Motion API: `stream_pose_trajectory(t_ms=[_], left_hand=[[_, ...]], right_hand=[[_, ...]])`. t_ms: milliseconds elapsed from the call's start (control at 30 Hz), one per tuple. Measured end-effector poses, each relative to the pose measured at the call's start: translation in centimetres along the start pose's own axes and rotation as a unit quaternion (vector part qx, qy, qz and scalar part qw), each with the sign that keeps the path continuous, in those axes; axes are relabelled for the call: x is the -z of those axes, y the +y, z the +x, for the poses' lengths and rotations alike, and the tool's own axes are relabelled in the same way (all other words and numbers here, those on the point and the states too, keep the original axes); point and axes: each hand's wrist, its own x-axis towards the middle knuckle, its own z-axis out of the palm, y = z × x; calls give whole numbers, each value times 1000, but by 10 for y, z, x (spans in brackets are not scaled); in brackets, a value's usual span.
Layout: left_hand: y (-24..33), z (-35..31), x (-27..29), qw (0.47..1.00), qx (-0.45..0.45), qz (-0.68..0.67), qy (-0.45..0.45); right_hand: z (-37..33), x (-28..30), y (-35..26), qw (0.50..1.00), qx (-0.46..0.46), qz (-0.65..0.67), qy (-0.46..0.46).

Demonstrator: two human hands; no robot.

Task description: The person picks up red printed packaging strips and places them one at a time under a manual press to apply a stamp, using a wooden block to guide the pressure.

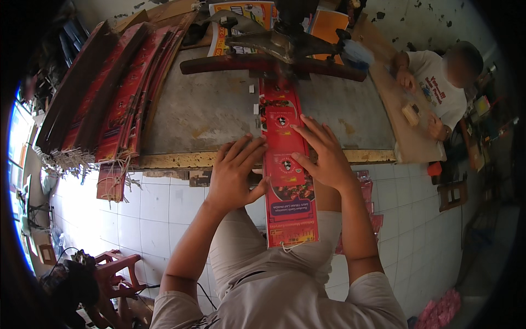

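A long, narrow stack of red printed sheets [285, 142] lies lengthwise in front of me. Its near end, with a white string, sticks out past the table edge over my lap. The far end reaches under the dark bar of a metal press-like machine [274, 64]. My left hand [239, 170] rests against the stack's left edge, fingers stretched out and the thumb touching its side. On the opposite edge lies my right hand [324, 154], its fingers spread, with some fingertips and the thumb on the top sheet. Neither hand wraps round the stack.
Bundles of similar red strips [118, 109] with strings lie at the left of the grey tabletop [186, 109]. Small white blocks [256, 108] sit beside the stack. At right, another person [438, 82] sits by a board holding a wooden block [410, 115]. A red stool [118, 268] stands lower left.
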Motion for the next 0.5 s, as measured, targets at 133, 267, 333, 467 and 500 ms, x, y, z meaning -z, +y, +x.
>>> stream_pose_trajectory(t_ms=[133,267,333,467,500], left_hand=[[1,-1,0,1000,-5,-6,3],[0,-1,0,1000,-6,-11,9],[1,-1,0,1000,-5,-10,9],[-1,-1,-1,1000,-10,-11,11],[-1,-1,-2,1000,-9,-10,10]], right_hand=[[-1,1,-1,1000,-5,17,3],[-2,1,0,1000,-13,29,2],[-3,1,0,999,-16,30,1],[-4,1,0,999,-19,30,0],[-4,1,0,999,-19,31,1]])
